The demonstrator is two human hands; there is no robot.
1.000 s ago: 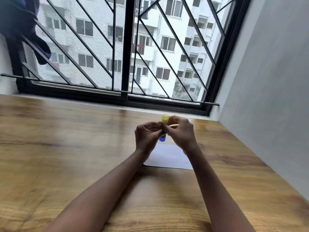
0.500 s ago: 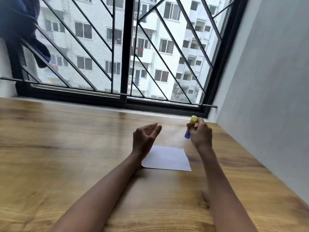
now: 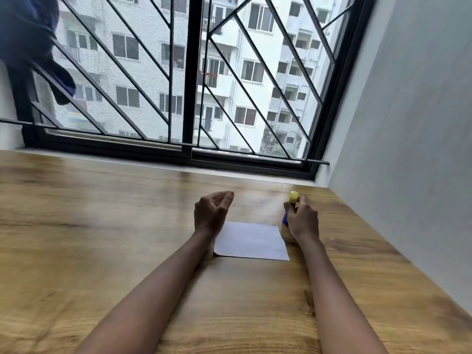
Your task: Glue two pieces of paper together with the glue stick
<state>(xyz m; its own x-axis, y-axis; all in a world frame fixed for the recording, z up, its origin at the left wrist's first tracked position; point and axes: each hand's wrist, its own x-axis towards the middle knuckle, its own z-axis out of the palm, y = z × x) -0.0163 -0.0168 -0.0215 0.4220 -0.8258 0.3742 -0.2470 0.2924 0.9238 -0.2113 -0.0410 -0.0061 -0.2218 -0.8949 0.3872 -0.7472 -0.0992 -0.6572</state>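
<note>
Two bare forearms reach forward over a wooden table [image 3: 102, 226] that runs up to a window.

One white paper [image 3: 251, 241] lies flat on the table between the two hands. Only one sheet can be counted; if a second lies exactly under it, the view is too soft to tell.

The left hand [image 3: 213, 213] is at the paper's far left corner. Its fingers are loosely curled, the thumb near the fingertips, and it holds nothing.

The right hand [image 3: 302, 221] is just beyond the paper's far right corner, with its fingers wrapped round one glue stick [image 3: 292, 200]. The stick stands roughly upright, its yellow cap on top and a blue body showing below the fingers. Its lower end is down near the table beside the paper; whether it touches the wood cannot be seen.

Behind the table, a black-framed window [image 3: 189, 98] with slanted metal bars looks out on white apartment blocks. One dark blue cloth [image 3: 28, 42] hangs over the bars at the upper left. A plain grey wall [image 3: 408, 123] closes the right side.
</note>
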